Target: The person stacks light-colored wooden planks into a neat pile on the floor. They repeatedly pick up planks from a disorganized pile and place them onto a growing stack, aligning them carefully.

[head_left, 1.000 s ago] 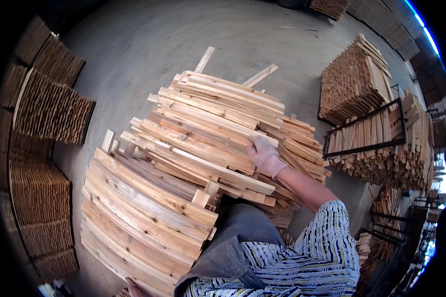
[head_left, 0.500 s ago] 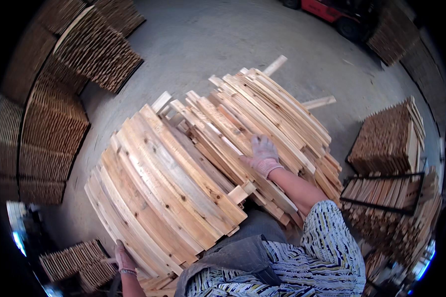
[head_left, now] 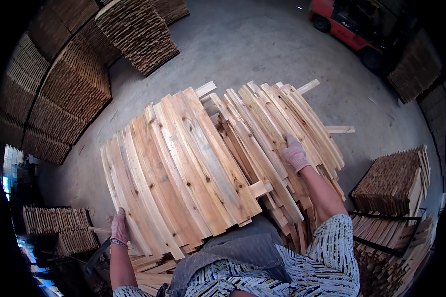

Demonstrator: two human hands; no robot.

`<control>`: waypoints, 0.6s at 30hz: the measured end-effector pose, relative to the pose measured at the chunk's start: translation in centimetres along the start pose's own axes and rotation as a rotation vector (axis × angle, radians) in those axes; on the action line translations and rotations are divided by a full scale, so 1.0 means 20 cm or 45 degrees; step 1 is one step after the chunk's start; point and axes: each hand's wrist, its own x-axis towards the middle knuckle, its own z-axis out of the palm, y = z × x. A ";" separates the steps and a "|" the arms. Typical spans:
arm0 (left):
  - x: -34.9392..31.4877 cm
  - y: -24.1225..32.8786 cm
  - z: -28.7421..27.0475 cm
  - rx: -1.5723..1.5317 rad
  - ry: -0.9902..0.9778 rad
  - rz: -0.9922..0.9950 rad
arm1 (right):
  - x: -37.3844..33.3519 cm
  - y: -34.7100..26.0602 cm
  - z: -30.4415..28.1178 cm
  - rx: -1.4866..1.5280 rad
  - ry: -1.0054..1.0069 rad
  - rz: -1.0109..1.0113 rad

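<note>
The left hand (head_left: 119,230) is at the left edge of the neat boards (head_left: 176,166); the right hand (head_left: 296,153) rests on the loose boards (head_left: 255,126) beside them. Whether either hand's fingers grip, I cannot tell.

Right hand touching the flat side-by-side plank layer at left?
Apart. The head view shows loose planks in a visible gap between the right hand and the flat plank layer.

Dim surroundings; sheen on boards (head_left: 176,171); bluish glare lower left; bent, black-rimmed edges
</note>
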 end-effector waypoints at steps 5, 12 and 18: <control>-0.16 0.10 0.06 -0.109 -0.114 -0.162 | -0.35 -0.56 -0.36 0.511 -0.215 -0.072; 0.00 0.03 -0.01 -0.050 -0.138 -0.066 | -0.21 -0.83 0.28 -0.115 -0.161 -0.362; -0.07 0.00 -0.01 -0.085 -0.272 0.036 | -0.40 -1.01 0.20 -0.052 -0.435 -0.272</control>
